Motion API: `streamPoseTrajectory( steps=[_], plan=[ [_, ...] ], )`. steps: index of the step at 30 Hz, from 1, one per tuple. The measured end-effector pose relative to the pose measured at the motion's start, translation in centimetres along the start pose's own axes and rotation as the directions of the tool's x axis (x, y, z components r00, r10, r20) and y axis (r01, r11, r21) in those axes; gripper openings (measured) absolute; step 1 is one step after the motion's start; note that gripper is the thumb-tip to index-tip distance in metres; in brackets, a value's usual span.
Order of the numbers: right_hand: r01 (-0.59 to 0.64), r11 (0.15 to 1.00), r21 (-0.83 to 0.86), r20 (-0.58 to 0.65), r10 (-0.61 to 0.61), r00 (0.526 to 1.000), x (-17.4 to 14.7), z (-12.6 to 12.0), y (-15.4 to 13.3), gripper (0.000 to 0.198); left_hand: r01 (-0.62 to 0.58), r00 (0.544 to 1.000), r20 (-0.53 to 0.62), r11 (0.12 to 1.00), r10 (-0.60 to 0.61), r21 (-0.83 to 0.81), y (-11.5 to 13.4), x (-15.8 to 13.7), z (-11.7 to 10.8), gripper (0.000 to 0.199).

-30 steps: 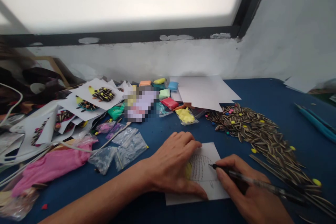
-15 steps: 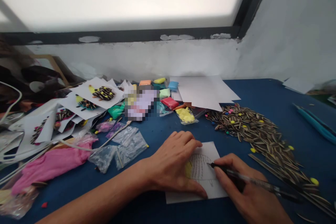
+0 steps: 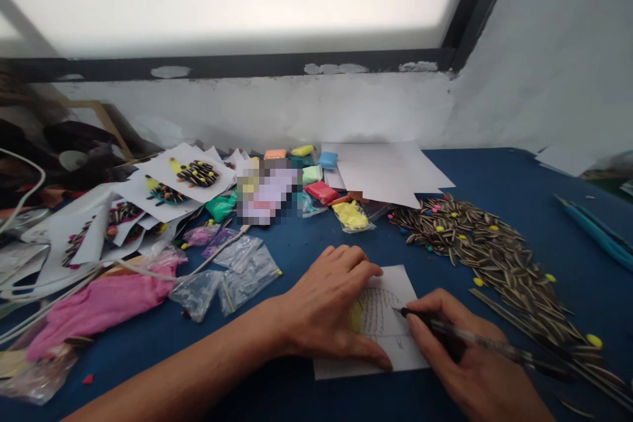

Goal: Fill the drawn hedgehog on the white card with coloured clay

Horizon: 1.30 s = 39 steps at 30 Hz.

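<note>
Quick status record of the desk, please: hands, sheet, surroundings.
Left hand: spread on the small paper
Right hand: grips a pen, tip at the drawing; contact unclear
Drawing: rounded outline, rows of short marks, yellow patch beside the left hand
Right side: pile of striped seeds
Behind: white sheets
Far left: pink bundle

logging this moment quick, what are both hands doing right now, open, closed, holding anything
Left hand: open, thumb and fingers spread, resting on the paper.
Right hand: closed around a pen, tip at the drawing.
</note>
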State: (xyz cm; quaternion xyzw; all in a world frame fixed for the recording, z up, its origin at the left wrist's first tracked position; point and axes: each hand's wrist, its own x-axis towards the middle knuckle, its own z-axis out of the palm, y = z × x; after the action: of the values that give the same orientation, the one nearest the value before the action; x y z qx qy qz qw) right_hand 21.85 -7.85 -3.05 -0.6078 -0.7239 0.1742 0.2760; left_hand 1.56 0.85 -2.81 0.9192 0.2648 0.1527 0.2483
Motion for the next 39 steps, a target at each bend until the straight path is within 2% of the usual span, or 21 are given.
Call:
streamPoseTrajectory(
  steps=[4,10,15,20,25,31,39],
  plan=[
    [-0.023,1.0,0.002,0.004,0.023,1.0,0.1,-0.2,0.0,0.014,0.002,1.0,0.001,1.0,-0.002,-0.002,0.0,0.0,-0.1,0.08],
    [-0.038,0.999,-0.036,-0.107,0.034,0.994,-0.1,-0.4,0.6,0.014,-0.001,1.0,0.008,1.0,0.001,-0.002,0.0,0.0,-0.2,0.079],
    [-0.01,0.999,-0.034,-0.081,0.007,0.997,0.1,-0.3,0.4,0.014,-0.015,1.0,0.004,1.0,0.015,-0.002,0.0,0.0,-0.1,0.079],
    [-0.04,0.999,-0.009,-0.082,0.039,0.996,0.4,-0.5,-0.1,0.015,-0.012,1.0,0.002,1.0,0.012,-0.01,-0.1,0.0,0.0,0.079],
    [-0.049,0.999,-0.013,-0.031,0.048,0.998,0.3,-0.5,-0.2,0.014,-0.01,1.0,0.0,1.0,0.01,-0.008,-0.1,0.0,-0.1,0.081],
    [-0.048,0.999,-0.002,-0.09,0.048,0.995,0.5,-0.3,-0.4,0.015,-0.005,1.0,0.006,1.0,0.005,-0.017,0.1,0.0,-0.1,0.078],
    [-0.017,0.999,-0.034,-0.05,0.015,0.999,0.3,-0.4,0.1,0.013,-0.014,1.0,0.002,1.0,0.014,-0.015,0.0,0.0,0.0,0.078]
  ],
)
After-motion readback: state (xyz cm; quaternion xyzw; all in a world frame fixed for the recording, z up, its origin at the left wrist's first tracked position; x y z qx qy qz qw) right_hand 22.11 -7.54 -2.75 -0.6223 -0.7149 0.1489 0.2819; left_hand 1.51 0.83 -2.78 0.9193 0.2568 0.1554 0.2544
